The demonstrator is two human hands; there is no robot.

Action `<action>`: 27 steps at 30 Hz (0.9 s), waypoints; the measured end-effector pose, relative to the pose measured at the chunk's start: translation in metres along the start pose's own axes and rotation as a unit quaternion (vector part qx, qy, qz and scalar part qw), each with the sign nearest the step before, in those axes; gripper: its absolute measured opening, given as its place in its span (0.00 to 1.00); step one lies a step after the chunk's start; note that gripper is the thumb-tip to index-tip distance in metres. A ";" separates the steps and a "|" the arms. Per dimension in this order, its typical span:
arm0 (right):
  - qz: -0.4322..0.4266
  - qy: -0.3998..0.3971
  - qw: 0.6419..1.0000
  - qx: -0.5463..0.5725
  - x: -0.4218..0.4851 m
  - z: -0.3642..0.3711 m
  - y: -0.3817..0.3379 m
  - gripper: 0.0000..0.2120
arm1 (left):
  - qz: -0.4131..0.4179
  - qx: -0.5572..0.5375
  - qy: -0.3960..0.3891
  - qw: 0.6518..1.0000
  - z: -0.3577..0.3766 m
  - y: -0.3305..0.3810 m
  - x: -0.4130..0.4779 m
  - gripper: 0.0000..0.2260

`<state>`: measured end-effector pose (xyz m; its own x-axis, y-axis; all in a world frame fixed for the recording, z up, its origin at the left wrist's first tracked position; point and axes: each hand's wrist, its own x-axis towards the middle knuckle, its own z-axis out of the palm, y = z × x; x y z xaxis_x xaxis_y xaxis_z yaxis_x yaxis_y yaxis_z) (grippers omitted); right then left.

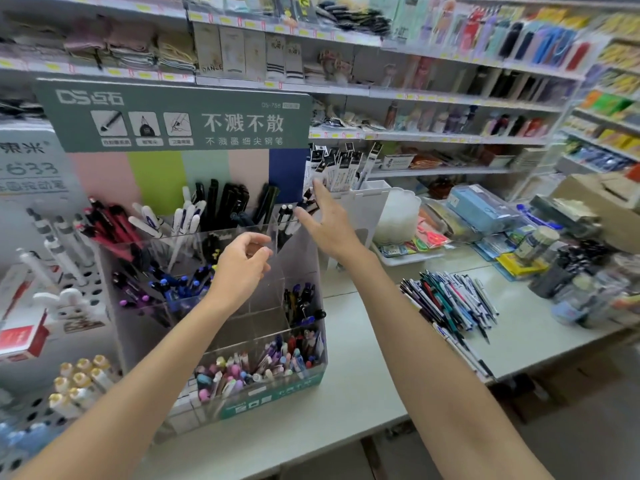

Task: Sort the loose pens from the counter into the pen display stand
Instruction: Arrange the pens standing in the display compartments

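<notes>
A clear tiered pen display stand (304,261) stands on the counter at centre left, its compartments filled with black, white, red, blue and pastel pens. A pile of loose pens (450,303) lies on the counter to the right of it. My left hand (242,268) hovers over the stand's middle tier with fingers loosely curled and nothing in it. My right hand (329,220) reaches to the stand's top right corner, fingers straight, fingertips at the black-and-white pens (287,220) there. I cannot tell whether it touches them.
A white perforated pen holder (69,271) stands left of the stand. Behind the right hand stands a white acrylic box of packaged pens (346,168). Stationery packs and jars (554,258) crowd the counter's right end. Stocked shelves line the back.
</notes>
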<state>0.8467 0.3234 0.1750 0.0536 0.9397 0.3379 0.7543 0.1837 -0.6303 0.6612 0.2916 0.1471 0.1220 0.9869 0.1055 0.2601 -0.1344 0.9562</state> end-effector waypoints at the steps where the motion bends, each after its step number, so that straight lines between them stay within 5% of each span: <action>1: 0.007 0.003 1.000 -0.003 0.000 -0.003 0.001 0.35 | -0.001 0.003 0.002 1.000 0.002 0.000 0.001 0.07; 4: -0.001 0.043 0.999 -0.001 -0.006 -0.014 0.008 0.38 | 0.001 0.015 -0.002 1.000 0.010 0.002 0.001 0.07; 7: -0.006 0.002 1.000 0.016 -0.012 -0.011 0.012 0.34 | 0.000 0.027 -0.005 1.000 0.014 0.002 -0.002 0.07; 11: 0.074 0.168 0.973 0.139 -0.003 -0.005 0.006 0.15 | -0.003 0.033 0.001 0.999 0.004 -0.002 -0.010 0.07; 13: 0.081 0.189 0.967 0.152 0.001 -0.004 0.001 0.09 | -0.005 0.032 0.001 0.999 0.000 -0.005 -0.014 0.07; 19: 0.057 0.102 0.986 0.120 0.008 -0.011 -0.006 0.18 | -0.003 0.045 -0.006 0.999 0.003 -0.004 -0.015 0.06; 23: 0.116 0.196 0.964 0.137 -0.032 -0.019 0.025 0.19 | 0.026 0.033 -0.033 0.999 0.025 0.007 -0.014 0.06; 27: 0.201 0.175 0.958 0.108 -0.086 -0.041 0.091 0.16 | 0.049 0.044 -0.099 0.993 0.073 0.013 -0.009 0.07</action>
<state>0.9381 0.2472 0.1172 0.5567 0.7990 0.2274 0.4760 -0.0825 -0.8756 0.7336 0.2745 0.1389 0.3348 0.9328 0.1332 0.3187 -0.2451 0.9156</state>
